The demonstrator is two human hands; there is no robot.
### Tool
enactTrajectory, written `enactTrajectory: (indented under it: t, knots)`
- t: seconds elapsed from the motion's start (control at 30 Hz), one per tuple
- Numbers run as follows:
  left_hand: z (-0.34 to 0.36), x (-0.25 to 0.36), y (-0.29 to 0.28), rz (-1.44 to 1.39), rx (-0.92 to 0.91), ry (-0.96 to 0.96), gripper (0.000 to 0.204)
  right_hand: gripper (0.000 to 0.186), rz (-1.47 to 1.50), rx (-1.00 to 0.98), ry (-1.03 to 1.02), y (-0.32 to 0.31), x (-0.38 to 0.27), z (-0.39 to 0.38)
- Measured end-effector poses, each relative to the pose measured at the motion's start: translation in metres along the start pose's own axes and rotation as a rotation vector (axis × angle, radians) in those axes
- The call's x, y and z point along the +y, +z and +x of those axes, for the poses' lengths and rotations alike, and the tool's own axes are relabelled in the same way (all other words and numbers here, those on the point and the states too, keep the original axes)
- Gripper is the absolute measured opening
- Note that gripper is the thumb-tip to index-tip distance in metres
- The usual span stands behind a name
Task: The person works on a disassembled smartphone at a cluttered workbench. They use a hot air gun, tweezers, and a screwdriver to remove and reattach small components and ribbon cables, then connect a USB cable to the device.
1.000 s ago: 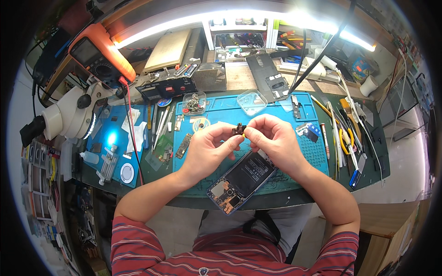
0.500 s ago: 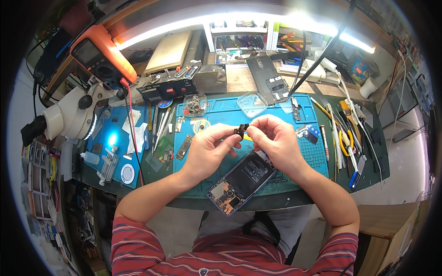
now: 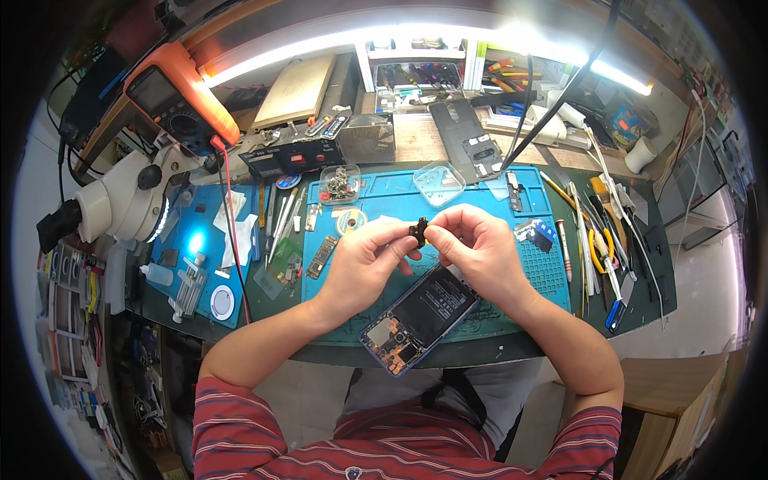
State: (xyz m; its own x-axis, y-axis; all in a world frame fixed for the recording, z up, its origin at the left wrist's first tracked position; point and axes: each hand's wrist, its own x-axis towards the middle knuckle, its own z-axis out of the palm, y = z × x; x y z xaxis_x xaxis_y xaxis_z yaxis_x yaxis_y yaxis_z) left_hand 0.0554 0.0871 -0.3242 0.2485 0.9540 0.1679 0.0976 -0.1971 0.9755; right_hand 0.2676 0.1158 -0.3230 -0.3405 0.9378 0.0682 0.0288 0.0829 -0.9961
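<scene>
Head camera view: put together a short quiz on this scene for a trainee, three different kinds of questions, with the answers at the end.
1. Multiple choice: what is held between the fingertips of the left hand and right hand?
A) a pair of pliers
B) a small dark part
C) a clear plastic box

2. True or false: the orange multimeter is on the person's left.

3. Fill in the missing colour: the opened phone lies across the near edge of the ____ mat.

Key: 1. B; 2. True; 3. blue.
</scene>
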Motion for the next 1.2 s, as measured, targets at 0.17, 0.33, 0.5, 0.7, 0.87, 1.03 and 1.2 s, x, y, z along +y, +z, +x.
enactTrajectory:
  t: [0.17, 0.33, 0.5, 0.7, 0.87, 1.03, 1.2]
  knots:
    - [0.001, -0.001, 0.0, 0.0, -0.012, 0.0, 0.022, 0.018, 0.019, 0.0, 0.001, 0.0, -0.002, 0.0]
    - [0.0, 0.0, 0.002, -0.009, 0.013, 0.005, 0.023, 0.019, 0.053, 0.008, 0.017, 0.001, -0.005, 0.0]
    - [-0.001, 0.002, 0.003, -0.092, 0.047, -0.052, 0.024, 0.021, 0.025, 0.007, 0.021, -0.001, -0.004, -0.001]
    - [0.0, 0.001, 0.005, -0.062, 0.086, 0.008, 0.01, 0.022, 0.026, -0.001, 0.008, 0.0, -0.005, -0.001]
    - [-0.002, 0.002, 0.006, -0.008, 0.088, 0.049, 0.013, 0.019, 0.042, -0.014, -0.034, 0.0, -0.005, -0.002]
    - [-0.001, 0.0, 0.006, 0.025, 0.104, 0.09, 0.01, 0.017, 0.019, -0.017, -0.077, 0.001, -0.004, -0.002]
    - [0.002, -0.003, 0.005, -0.052, 0.142, 0.232, 0.011, 0.023, -0.172, -0.047, -0.366, 0.002, -0.013, -0.003]
